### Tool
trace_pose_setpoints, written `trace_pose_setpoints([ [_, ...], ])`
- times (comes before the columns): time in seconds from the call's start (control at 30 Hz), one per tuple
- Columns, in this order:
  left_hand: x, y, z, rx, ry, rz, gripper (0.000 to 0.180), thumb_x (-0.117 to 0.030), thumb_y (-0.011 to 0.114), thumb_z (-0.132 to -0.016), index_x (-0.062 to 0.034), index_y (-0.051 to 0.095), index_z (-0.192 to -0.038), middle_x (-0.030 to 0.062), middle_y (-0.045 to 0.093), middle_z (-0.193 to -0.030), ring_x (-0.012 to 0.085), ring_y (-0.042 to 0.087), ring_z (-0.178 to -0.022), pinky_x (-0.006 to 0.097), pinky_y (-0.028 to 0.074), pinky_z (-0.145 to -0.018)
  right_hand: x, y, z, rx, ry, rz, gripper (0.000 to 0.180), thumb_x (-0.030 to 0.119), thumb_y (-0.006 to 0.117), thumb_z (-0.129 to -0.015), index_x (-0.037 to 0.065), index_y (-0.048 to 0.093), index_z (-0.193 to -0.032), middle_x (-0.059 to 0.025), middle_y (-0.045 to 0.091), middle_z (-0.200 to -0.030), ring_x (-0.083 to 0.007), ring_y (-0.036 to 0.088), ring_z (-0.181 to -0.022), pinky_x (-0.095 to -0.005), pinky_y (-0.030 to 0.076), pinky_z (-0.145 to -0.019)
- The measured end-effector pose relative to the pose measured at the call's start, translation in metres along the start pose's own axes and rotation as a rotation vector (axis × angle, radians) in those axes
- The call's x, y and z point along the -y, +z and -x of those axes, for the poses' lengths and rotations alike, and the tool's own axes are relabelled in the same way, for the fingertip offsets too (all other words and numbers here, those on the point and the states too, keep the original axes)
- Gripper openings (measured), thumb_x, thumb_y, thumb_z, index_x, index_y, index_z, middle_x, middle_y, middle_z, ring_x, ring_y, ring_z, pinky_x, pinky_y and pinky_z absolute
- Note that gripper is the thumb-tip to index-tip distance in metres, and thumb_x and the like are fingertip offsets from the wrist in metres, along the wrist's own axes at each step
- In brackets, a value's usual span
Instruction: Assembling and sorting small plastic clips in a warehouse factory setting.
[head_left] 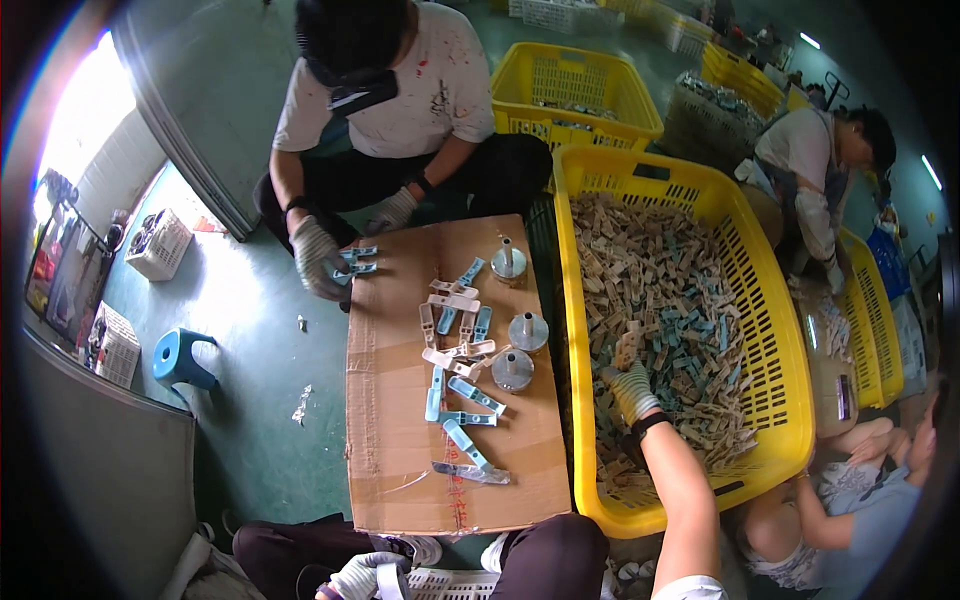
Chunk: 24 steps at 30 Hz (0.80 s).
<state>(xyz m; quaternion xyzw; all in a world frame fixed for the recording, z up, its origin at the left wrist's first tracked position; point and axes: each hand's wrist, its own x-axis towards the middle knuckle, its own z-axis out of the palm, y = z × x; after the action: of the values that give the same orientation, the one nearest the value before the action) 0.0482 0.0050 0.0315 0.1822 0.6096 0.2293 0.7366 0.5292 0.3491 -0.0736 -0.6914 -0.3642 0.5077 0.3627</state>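
My right hand (635, 392), in a striped knit glove, reaches into a big yellow crate (790, 330). Its fingers close on beige plastic clips (628, 348) at the top of a heap of beige and pale blue clips (690, 300). At the lower edge, my gloved left hand (356, 577) is closed by my knee, against a pale strip-like thing (392, 580) too cut off to name. Between my knees and a person opposite lies a cardboard sheet (400, 450). Blue clips (461, 440) and white clips (455, 301) are scattered on it, beside three round metal pieces with upright posts (512, 370).
Across the cardboard, a co-worker's gloved hand (318, 258) is at blue clips (356, 262) on the corner. A plastic-wrapped blade-like strip (470, 472) lies near me. A blue stool (184, 358) stands left, another yellow crate (575, 90) behind. Other people sit at right.
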Motion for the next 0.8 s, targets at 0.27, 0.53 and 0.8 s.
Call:
trace_pose_setpoints([
  [0.27, 0.031, -0.016, -0.029, 0.116, -0.028, 0.47, 0.012, -0.001, 0.062, -0.086, 0.0039, 0.067, -0.096, 0.0082, 0.068, -0.085, 0.0177, 0.066, -0.074, 0.029, 0.054, -0.072, 0.128, -0.054, 0.07, -0.001, -0.349, -0.267, 0.06, -0.001, 0.068, -0.08, 0.008, 0.045, -0.135, -0.0037, 0.054, -0.124, -0.0158, 0.052, -0.111, -0.031, 0.043, -0.093],
  [0.53, 0.063, -0.034, -0.045, 0.276, 0.033, 0.349, 0.026, 0.006, 0.062, -0.085, 0.0, 0.065, -0.111, 0.0021, 0.066, -0.088, 0.0106, 0.061, -0.075, 0.026, 0.052, -0.07, 0.257, 0.072, 0.163, 0.274, -0.527, -0.35, 0.046, 0.003, 0.07, -0.078, 0.013, 0.053, -0.12, 0.003, 0.057, -0.105, -0.0094, 0.056, -0.093, -0.0228, 0.047, -0.075],
  [0.8, 0.053, -0.032, -0.033, 0.331, 0.14, 0.155, 0.03, 0.001, 0.065, -0.086, -0.0077, 0.066, -0.114, -0.0015, 0.066, -0.09, 0.0094, 0.06, -0.08, 0.026, 0.051, -0.073, 0.236, 0.187, 0.094, 0.208, -0.358, -0.355, 0.023, 0.007, 0.073, -0.078, 0.015, 0.06, -0.095, 0.0027, 0.056, -0.076, -0.0112, 0.054, -0.067, -0.0277, 0.045, -0.06],
])
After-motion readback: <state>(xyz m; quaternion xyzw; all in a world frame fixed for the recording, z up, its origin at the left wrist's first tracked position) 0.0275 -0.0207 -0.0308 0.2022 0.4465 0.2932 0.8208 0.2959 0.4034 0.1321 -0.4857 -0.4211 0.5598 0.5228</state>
